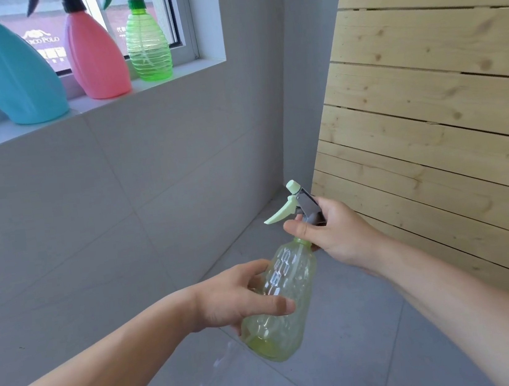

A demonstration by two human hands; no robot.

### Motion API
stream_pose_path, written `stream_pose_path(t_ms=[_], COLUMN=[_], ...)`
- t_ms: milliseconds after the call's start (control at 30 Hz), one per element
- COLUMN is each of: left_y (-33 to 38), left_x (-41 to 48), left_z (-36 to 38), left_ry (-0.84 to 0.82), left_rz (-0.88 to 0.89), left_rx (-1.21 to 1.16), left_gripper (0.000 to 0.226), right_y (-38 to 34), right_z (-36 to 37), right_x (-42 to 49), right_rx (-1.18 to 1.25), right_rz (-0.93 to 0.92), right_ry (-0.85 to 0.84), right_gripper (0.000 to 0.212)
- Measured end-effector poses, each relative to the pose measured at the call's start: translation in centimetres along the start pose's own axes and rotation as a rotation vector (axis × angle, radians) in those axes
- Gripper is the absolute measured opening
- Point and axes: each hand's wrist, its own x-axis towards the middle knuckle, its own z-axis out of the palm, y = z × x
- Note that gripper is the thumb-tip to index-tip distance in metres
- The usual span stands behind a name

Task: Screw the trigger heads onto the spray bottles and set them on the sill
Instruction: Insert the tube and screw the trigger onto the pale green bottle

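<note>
Hanging tilted above the grey tiled floor (365, 356), the pale green translucent plastic spray bottle (297, 281) looks nearly empty: probably light, thin-walled and easily dented, so best held round its ribbed belly. The left hand (237, 295) grips it there, fingers curled round. The right hand (332, 231) clamps the mint-and-grey trigger head (300, 203) at the neck. The white window sill (43, 126) lies well up-left.
</note>
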Motion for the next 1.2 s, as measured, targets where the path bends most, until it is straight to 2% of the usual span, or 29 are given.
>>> stream_pose_path(t_ms=[67,200,267,300,400,533,633,733,800,900,967,1067,1200], left_y=[0.0,-0.2,-0.3,-0.3,-0.2,0.0,-0.1,-0.2,-0.1,0.0,0.1,0.1,0.6], left_x=[0.1,0.2,0.2,0.2,0.3,0.1,0.2,0.3,0.3,0.2,0.2,0.2,0.0], left_z=[0.0,-0.3,-0.2,-0.2,0.0,-0.2,0.0,0.1,0.0,-0.1,0.0,0.0,-0.1], left_ry=[0.007,0.031,0.021,0.015,0.024,0.035,0.025,0.021,0.024,0.018,0.026,0.026,0.033], left_rz=[0.007,0.015,0.012,0.009,0.002,0.004,0.008,0.006,0.002,0.004,0.001,0.012,0.047], left_rx=[0.006,-0.008,-0.012,-0.006,0.020,-0.010,-0.018,-0.008,-0.017,-0.032,-0.019,-0.017,-0.027], left_gripper=[0.053,0.058,0.053,0.050,0.049,0.052,0.055,0.055,0.053,0.049,0.043,0.042,0.049], right_y=[0.0,-0.1,0.0,0.1,0.4,0.1,0.0,0.2,0.2,0.1,0.2,0.1,-0.5], right_z=[0.1,-1.1,-1.2,-0.9,-0.2,-0.8,-0.8,-0.1,-0.2,-1.1,-1.4,-1.0,-0.9], right_x=[0.1,0.2,0.0,0.0,0.2,0.2,0.1,0.2,0.3,0.3,0.2,0.2,0.0], right_rx=[-0.012,0.184,0.119,0.051,-0.061,0.136,0.120,-0.039,0.036,0.163,0.095,0.001,0.295], right_rz=[0.018,0.040,0.031,0.028,0.054,0.060,0.030,0.010,0.050,0.059,0.013,-0.004,0.091], right_ry=[-0.010,-0.164,-0.146,-0.109,-0.035,-0.154,-0.115,-0.020,-0.073,-0.170,-0.148,-0.082,-0.052], right_gripper=[0.042,0.025,0.016,0.017,0.039,0.028,0.017,0.031,0.039,0.029,0.023,0.029,0.025])
